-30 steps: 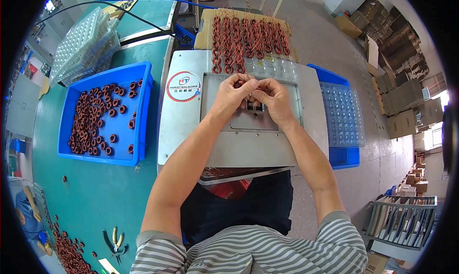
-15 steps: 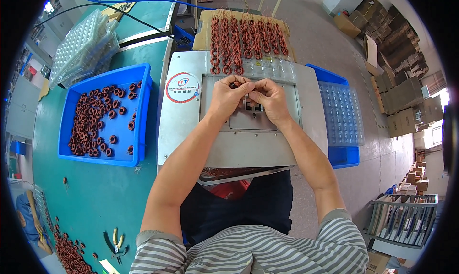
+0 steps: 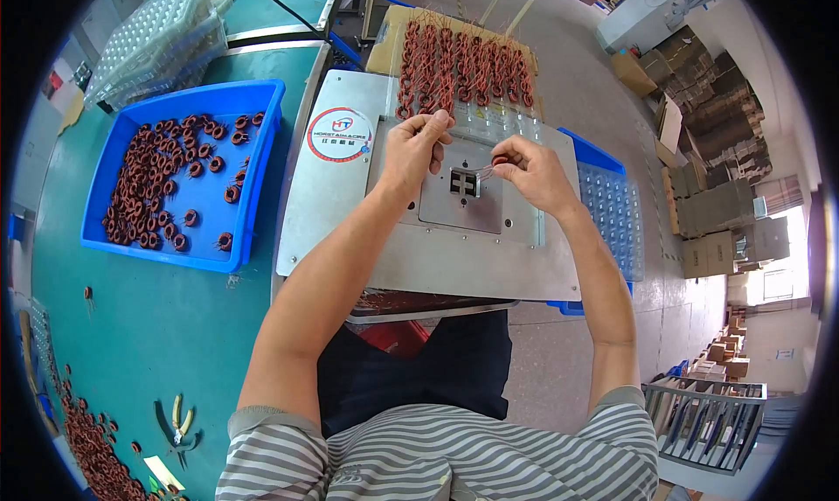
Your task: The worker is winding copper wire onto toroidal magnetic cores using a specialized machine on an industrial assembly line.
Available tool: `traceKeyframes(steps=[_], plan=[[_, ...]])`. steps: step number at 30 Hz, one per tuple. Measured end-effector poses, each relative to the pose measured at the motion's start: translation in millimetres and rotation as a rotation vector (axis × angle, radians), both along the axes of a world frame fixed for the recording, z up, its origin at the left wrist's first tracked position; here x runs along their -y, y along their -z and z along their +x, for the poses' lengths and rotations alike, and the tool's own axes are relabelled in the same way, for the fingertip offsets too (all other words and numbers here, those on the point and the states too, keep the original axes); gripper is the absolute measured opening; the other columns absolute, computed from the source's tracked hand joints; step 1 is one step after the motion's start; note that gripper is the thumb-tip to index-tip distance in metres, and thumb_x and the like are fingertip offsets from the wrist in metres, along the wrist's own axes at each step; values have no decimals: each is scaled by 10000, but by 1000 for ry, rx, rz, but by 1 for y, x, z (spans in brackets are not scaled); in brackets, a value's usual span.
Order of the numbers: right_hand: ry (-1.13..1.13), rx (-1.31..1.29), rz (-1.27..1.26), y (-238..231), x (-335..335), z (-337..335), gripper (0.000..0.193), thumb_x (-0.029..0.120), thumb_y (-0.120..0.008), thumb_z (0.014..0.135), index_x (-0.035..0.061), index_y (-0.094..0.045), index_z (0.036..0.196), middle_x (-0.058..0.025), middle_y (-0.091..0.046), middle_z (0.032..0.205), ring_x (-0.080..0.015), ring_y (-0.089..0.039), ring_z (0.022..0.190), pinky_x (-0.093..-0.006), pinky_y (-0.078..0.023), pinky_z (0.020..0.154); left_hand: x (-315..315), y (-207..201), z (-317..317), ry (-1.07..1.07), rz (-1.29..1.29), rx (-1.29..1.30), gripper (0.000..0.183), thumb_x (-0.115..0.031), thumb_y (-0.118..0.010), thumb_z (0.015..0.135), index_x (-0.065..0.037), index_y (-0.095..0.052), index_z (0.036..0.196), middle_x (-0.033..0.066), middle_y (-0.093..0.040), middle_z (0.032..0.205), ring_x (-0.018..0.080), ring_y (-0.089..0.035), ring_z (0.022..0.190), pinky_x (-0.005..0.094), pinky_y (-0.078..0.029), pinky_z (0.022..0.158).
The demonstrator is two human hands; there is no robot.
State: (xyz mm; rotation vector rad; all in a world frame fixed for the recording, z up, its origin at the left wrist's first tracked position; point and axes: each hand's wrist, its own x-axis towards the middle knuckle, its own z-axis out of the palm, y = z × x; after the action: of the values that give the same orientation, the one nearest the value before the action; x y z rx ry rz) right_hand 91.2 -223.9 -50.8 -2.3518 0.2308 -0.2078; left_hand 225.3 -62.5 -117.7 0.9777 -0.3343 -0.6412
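Note:
My right hand (image 3: 535, 176) pinches a small red-brown wire-wound ring coil (image 3: 500, 160). Thin wire leads run from the coil toward the square slotted opening (image 3: 464, 183) in the metal machine's top plate. To the left of that opening, my left hand (image 3: 418, 154) is raised with its thumb and fingers closed together. Its fingertips are close to the near edge of the rows of coils, and what they hold, if anything, cannot be made out. Those coils with long upright leads (image 3: 463, 68) stand in a clear plastic tray (image 3: 498, 121) at the machine's far side.
On the green table (image 3: 201, 326) at left stands a blue bin (image 3: 223, 260) of loose coils. Clear trays (image 3: 144, 42) are stacked behind it. Cutting pliers (image 3: 179, 427) and a coil heap (image 3: 96, 448) lie nearer. Another clear tray (image 3: 607, 212) rests over a blue bin at right.
My hands, which were together over the opening, have moved apart. The right hand has drawn rightward with the coil, and the left has gone up and slightly left. The whole view has shifted a little.

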Motion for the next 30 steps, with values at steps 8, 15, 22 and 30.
traceKeyframes(steps=[8,15,22,30], plan=[[-10,-128,-81,8,-7,17,202,63,-705,807,-2,-648,990,-101,-700,897,-179,-669,805,-305,-521,740,-1,-2,-1,3,-19,-8,316,-306,-635,936,9,-657,930,34,-585,744,69,-492,524,222,-383,430],[-38,-125,-145,20,-13,25,168,35,-697,807,-15,-650,960,-77,-688,850,-134,-656,794,-276,-525,727,-2,-1,1,23,-18,-15,301,-292,-637,932,8,-659,935,32,-593,750,67,-500,541,222,-385,433],[-71,-149,-107,17,-7,26,156,12,-694,797,-11,-662,948,-72,-684,824,-132,-651,766,-279,-523,705,-1,-1,1,39,-14,-21,266,-266,-649,924,0,-656,937,32,-598,752,66,-501,543,223,-388,433],[78,-55,-136,32,-13,20,183,54,-738,736,-2,-665,895,-108,-657,809,-202,-633,707,-329,-502,668,-2,2,1,54,-23,-34,240,-253,-661,914,-13,-650,912,30,-601,753,64,-501,547,225,-394,434]])
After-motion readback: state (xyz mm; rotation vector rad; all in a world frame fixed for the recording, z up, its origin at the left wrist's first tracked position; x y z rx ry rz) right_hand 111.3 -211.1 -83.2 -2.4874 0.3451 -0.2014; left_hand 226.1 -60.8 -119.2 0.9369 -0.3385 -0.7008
